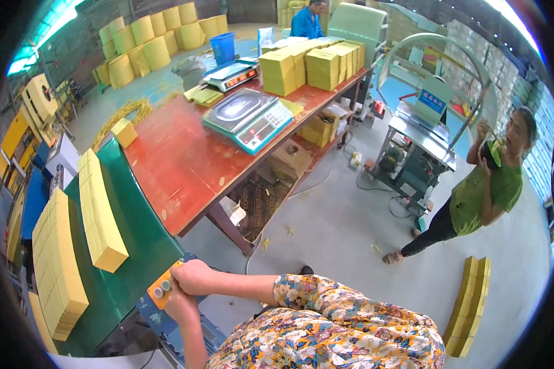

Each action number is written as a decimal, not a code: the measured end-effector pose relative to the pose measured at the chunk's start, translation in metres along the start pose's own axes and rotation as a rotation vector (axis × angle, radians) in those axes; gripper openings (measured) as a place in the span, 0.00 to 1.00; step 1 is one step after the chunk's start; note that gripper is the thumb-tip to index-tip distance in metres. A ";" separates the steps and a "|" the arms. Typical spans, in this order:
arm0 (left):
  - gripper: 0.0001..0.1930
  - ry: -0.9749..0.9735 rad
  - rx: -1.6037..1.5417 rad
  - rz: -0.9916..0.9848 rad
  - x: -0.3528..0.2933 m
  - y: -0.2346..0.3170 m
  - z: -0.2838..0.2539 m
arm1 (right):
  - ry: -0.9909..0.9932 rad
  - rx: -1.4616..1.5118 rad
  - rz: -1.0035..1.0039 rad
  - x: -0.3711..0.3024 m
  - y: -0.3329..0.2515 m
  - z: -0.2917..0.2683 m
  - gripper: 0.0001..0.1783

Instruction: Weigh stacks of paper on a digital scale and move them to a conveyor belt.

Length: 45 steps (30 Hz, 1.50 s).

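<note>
My two hands meet beside an orange control panel [163, 285] with round buttons, at the corner of a green conveyor belt [132, 227]. My right hand [194, 277] is closed, its fingers curled at the panel's upper right edge; anything inside it is hidden. Just below and against it is my left hand [181, 305], next to the buttons, its fingers mostly covered. Two long rows of yellow paper stacks lie on the belt: a narrower row [98, 212] and a wider row [58, 264] farther left.
A red table [178, 157] carries a digital scale [246, 120], a second scale [231, 75] and yellow paper blocks [280, 71]. To the right stand a strapping machine [421, 126] and a person in green [483, 194]. More yellow stacks [468, 304] lie on the floor; someone in blue [306, 23] is behind the table.
</note>
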<state>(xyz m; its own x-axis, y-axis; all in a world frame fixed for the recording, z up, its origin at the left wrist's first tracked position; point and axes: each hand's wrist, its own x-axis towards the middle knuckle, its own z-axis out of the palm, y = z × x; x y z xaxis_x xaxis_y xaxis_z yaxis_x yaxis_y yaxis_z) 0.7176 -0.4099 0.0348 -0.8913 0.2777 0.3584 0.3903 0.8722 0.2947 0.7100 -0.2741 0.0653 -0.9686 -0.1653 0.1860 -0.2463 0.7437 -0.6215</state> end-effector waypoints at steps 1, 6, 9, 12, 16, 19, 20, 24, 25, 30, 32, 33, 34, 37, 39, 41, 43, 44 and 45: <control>0.16 0.019 -0.024 0.003 0.001 0.002 0.002 | 0.016 -0.005 0.014 -0.001 -0.001 -0.003 0.10; 0.16 0.041 -0.031 -0.025 -0.001 0.003 -0.002 | 0.021 0.019 -0.008 -0.001 -0.001 0.000 0.10; 0.16 0.045 -0.050 0.044 0.001 -0.003 0.002 | 0.033 0.024 -0.024 -0.003 -0.003 -0.005 0.10; 0.14 -0.008 -0.017 -0.040 0.001 -0.003 -0.003 | 0.011 0.018 -0.014 0.000 -0.004 0.000 0.10; 0.12 0.114 -0.149 0.050 -0.002 -0.009 -0.007 | -0.168 -0.036 0.097 0.000 -0.015 -0.009 0.14; 0.14 0.027 -0.032 -0.022 -0.002 0.000 -0.013 | -0.167 -0.119 0.084 -0.002 -0.013 -0.010 0.14; 0.15 0.060 0.001 0.033 0.000 0.003 -0.009 | -0.106 -0.083 0.078 -0.003 -0.003 -0.005 0.14; 0.19 0.097 0.035 0.076 0.004 0.008 -0.015 | 0.003 -0.083 0.008 0.001 0.003 0.001 0.12; 0.19 0.098 0.043 0.048 0.001 0.007 -0.017 | 0.024 -0.052 -0.027 -0.001 0.003 0.001 0.12; 0.19 0.101 0.029 0.036 0.000 0.002 -0.014 | 0.001 -0.059 -0.069 0.002 0.004 0.006 0.13; 0.18 0.124 0.015 0.004 -0.002 -0.001 -0.013 | -0.024 -0.057 -0.061 -0.001 0.000 0.003 0.13; 0.17 0.103 0.005 0.009 -0.003 -0.001 -0.011 | -0.034 -0.046 -0.040 0.000 -0.001 -0.001 0.13; 0.16 0.084 -0.006 0.012 -0.003 -0.001 -0.010 | -0.056 -0.061 -0.065 0.000 -0.001 -0.002 0.13; 0.15 0.067 0.010 0.009 -0.004 0.000 -0.007 | -0.092 -0.079 0.021 -0.002 0.000 -0.004 0.15; 0.15 0.075 -0.016 -0.002 -0.005 -0.001 -0.006 | -0.059 -0.077 -0.007 -0.001 0.004 -0.003 0.16; 0.15 0.081 -0.046 -0.005 -0.006 0.000 -0.008 | -0.069 -0.084 -0.013 -0.001 0.005 0.000 0.16; 0.13 0.056 -0.030 -0.019 -0.008 -0.001 -0.015 | -0.073 -0.091 -0.012 0.001 0.002 0.002 0.16; 0.13 0.054 -0.034 -0.015 -0.007 -0.001 -0.014 | -0.078 -0.079 -0.027 0.002 0.000 -0.001 0.17; 0.14 0.065 -0.033 -0.023 -0.007 -0.002 -0.013 | -0.081 -0.065 -0.041 0.002 -0.001 -0.002 0.17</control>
<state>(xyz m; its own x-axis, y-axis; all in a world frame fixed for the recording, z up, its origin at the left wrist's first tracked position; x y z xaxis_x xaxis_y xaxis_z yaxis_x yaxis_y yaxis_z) 0.7264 -0.4190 0.0434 -0.8835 0.2304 0.4079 0.3787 0.8637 0.3325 0.7082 -0.2737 0.0679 -0.9580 -0.2466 0.1466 -0.2858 0.7754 -0.5631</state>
